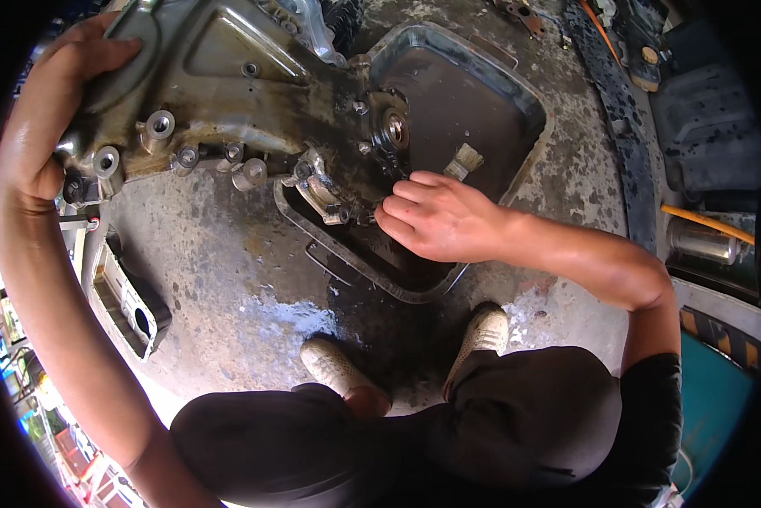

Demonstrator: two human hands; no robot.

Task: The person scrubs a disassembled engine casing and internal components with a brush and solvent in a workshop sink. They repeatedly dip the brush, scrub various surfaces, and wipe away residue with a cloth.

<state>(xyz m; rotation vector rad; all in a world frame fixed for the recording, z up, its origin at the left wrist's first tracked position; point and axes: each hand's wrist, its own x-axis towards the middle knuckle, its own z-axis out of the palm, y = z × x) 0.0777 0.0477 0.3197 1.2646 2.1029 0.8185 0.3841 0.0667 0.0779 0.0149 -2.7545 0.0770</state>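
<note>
A large oily metal engine cover (pixel 262 110), with several bolt bosses along its near edge, is tilted over a shallow metal pan (pixel 528 93). My left hand (pixel 67 93) is closed round the cover's far left end, thumb on its face. At the cover's lower right end, my right hand (pixel 439 218) is closed against the edge; its fingertips are hidden behind the knuckles. Dark liquid covers the pan's bottom. The pale bristles of a brush (pixel 465 161) show in the pan just beyond my right hand, its other end out of sight.
On the concrete floor at left lies a rectangular metal housing (pixel 130 300). My shoes (pixel 338 362) stand close to the pan's near side. A dark metal beam (pixel 626 161) runs along the right, with a black panel (pixel 711 127) and an orange rod (pixel 706 222) beyond it.
</note>
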